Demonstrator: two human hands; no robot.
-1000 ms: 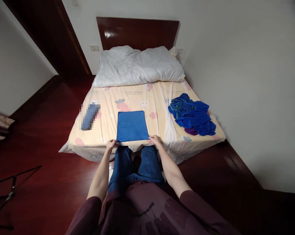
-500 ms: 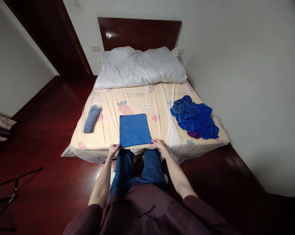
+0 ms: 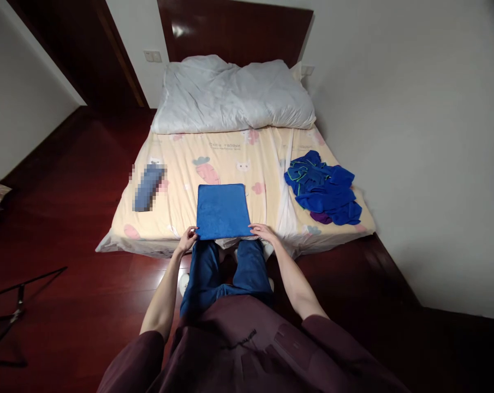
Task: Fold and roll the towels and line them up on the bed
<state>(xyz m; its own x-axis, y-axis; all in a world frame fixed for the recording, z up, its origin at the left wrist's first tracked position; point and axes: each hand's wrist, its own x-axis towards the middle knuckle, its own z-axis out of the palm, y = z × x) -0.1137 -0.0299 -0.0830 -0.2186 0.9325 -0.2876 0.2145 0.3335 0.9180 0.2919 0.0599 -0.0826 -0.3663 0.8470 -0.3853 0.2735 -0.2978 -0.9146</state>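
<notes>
A big bed (image 3: 259,155) is covered by a yellow sheet (image 3: 181,164) with pink and white shapes printed on it. A puffy white blanket (image 3: 230,101) is heaped along the far edge of the bed, below the brown headboard (image 3: 234,33). By the right edge, toward the near right corner, blue clothes (image 3: 324,188) are heaped in a messy pile. A square blue cloth (image 3: 222,213) is laid flat at the middle of the bed's near edge. Near the left edge, a gray-blue bundle (image 3: 148,188) is set at a slant; it is blurred, so what it is cannot be told. The two hands are held well apart. The cloth's near left corner is touched by the left hand (image 3: 187,239), and its near right corner by the right hand (image 3: 263,232). Whether the corners are pinched cannot be told. A purple bit (image 3: 320,218) is seen under the pile's near side.
</notes>
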